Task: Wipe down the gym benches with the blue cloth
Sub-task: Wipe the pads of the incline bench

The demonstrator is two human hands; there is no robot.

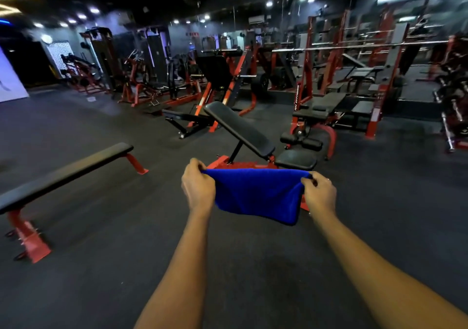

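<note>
I hold a blue cloth (258, 194) stretched between both hands at mid-frame, above the dark floor. My left hand (197, 188) pinches its upper left corner and my right hand (319, 194) pinches its upper right corner; the cloth sags between them. Just beyond the cloth stands an incline bench (240, 128) with a black tilted back pad, a small black seat (295, 159) and a red frame. A flat bench (63, 174) with a long black pad and red legs stands to the left.
Another adjustable bench (184, 118) stands farther back at centre. A red rack bench (314, 116) with black roller pads is at the right. Red and black machines and mirrors line the back wall. Dark rubber floor (101, 265) spreads around me.
</note>
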